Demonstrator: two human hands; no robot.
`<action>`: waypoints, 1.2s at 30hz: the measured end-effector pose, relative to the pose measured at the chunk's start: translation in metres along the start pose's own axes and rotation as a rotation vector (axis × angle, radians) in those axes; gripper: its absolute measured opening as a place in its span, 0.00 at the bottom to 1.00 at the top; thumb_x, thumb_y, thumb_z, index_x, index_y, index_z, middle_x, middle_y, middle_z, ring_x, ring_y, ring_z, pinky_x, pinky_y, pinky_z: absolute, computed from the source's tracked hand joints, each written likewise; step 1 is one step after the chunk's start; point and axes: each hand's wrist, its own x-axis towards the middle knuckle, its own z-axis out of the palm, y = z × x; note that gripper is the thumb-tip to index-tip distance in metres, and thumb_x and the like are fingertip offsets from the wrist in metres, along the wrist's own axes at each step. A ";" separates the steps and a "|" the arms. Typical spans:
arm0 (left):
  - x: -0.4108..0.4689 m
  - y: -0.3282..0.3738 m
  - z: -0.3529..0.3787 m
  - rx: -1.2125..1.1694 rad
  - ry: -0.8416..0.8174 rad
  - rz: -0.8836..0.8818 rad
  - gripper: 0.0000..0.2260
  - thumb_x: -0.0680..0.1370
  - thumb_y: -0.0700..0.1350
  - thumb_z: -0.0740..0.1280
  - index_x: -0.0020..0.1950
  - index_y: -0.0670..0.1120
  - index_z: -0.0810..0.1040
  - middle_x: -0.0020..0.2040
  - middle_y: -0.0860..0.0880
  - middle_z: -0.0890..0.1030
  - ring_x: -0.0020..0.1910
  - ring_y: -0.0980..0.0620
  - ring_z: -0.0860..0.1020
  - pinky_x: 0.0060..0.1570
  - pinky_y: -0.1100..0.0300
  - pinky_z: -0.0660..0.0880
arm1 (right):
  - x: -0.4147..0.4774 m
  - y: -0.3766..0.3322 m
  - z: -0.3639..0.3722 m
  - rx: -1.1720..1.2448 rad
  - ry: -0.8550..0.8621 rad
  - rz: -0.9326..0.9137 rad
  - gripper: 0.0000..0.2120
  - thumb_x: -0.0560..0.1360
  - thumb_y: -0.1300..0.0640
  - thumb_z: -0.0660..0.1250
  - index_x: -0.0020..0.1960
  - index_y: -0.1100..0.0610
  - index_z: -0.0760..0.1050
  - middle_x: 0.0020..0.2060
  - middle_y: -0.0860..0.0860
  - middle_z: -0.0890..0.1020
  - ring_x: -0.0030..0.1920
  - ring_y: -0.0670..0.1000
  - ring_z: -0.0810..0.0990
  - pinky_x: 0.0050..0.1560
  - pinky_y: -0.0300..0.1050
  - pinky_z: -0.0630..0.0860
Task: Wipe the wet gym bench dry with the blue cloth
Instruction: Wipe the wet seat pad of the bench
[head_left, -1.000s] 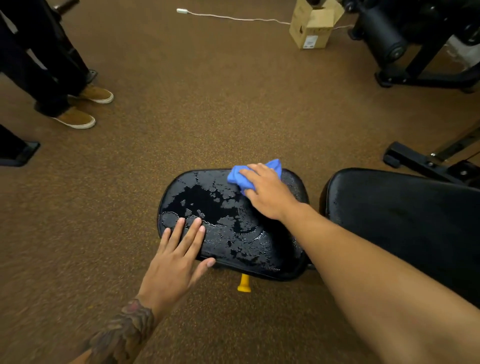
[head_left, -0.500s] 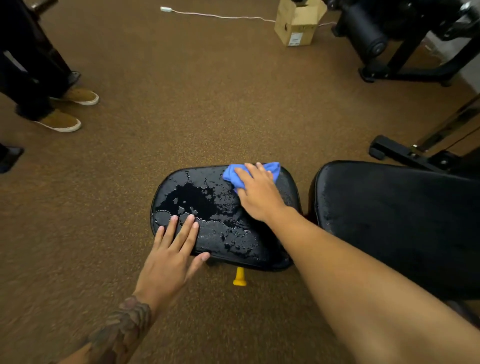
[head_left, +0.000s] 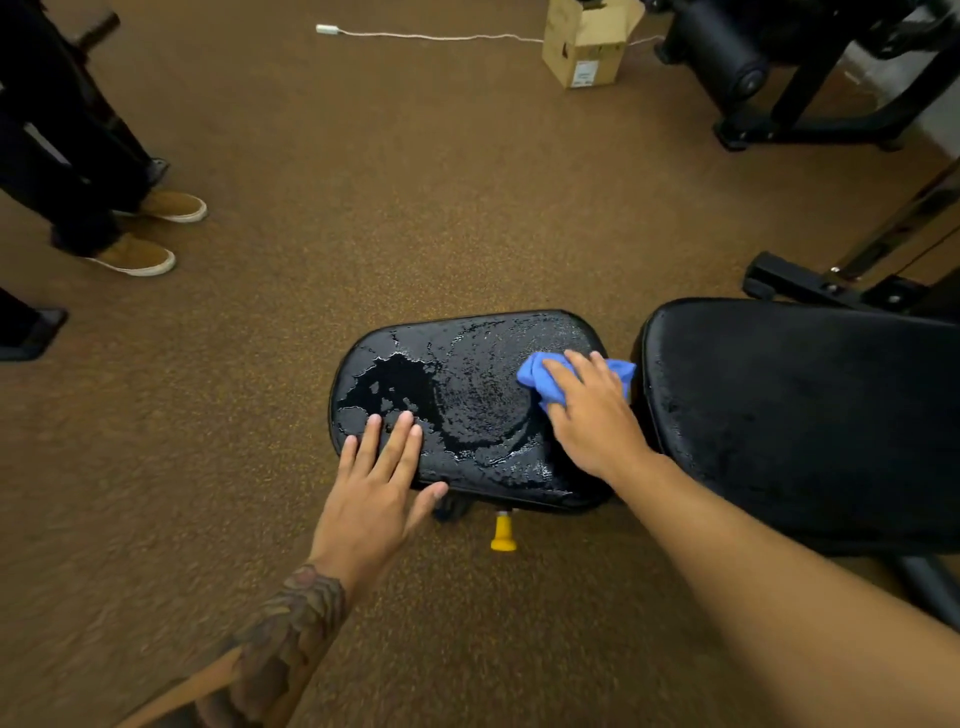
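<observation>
A brown speckled floor (head_left: 415, 208) is seen across the whole view. On it stands a black gym bench, made up of two pads. The larger back pad (head_left: 805, 415) is set at the right, with fine droplets scattered along its left edge. The smaller seat pad (head_left: 467, 395) is placed just beside it, to the left, and a narrow gap is left between the two. Much of the seat pad is covered with pooled and beaded water, thickest at its left half.

A black weight machine (head_left: 779, 78) is seen at the far right. At the far left, a standing person's dark trouser legs (head_left: 62, 171) and tan shoes (head_left: 135, 254) are visible, well apart from the bench.

The right hand (head_left: 592, 415) is laid palm down at the right end of the seat pad, and its fingers are stretched out flat over the blue cloth (head_left: 540, 379). The cloth is bunched and pressed against the wet pad, and its far corner reaches the gap beside the back pad. The left hand (head_left: 374, 488) is rested flat on the near left corner of the seat pad, fingers straight and slightly spread, the thumb set against the pad's near edge; nothing is held in it.

An open cardboard box (head_left: 587, 47) is seen at the far side of the floor, with a white cable (head_left: 426, 36) lying beside it. A small yellow knob (head_left: 503, 535) is seen under the seat pad's near edge.
</observation>
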 end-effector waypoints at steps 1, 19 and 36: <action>0.000 0.000 0.001 0.004 0.001 -0.002 0.33 0.80 0.65 0.44 0.76 0.43 0.62 0.77 0.47 0.61 0.76 0.42 0.54 0.72 0.45 0.51 | 0.007 -0.014 0.004 -0.006 -0.006 0.008 0.24 0.78 0.56 0.59 0.74 0.56 0.62 0.74 0.58 0.61 0.75 0.63 0.54 0.72 0.59 0.51; 0.044 -0.095 -0.034 -1.060 -0.096 -0.483 0.59 0.56 0.65 0.79 0.78 0.57 0.49 0.77 0.51 0.62 0.73 0.52 0.64 0.70 0.47 0.65 | -0.064 -0.051 0.012 0.117 -0.082 -0.212 0.26 0.76 0.54 0.58 0.74 0.49 0.63 0.74 0.46 0.61 0.76 0.49 0.50 0.70 0.37 0.34; 0.052 -0.095 -0.028 -1.228 -0.224 -0.338 0.53 0.56 0.53 0.84 0.73 0.66 0.57 0.66 0.62 0.74 0.65 0.63 0.72 0.65 0.60 0.70 | 0.013 -0.066 0.027 0.068 0.046 0.055 0.26 0.74 0.52 0.54 0.72 0.53 0.66 0.73 0.56 0.65 0.74 0.61 0.57 0.73 0.60 0.50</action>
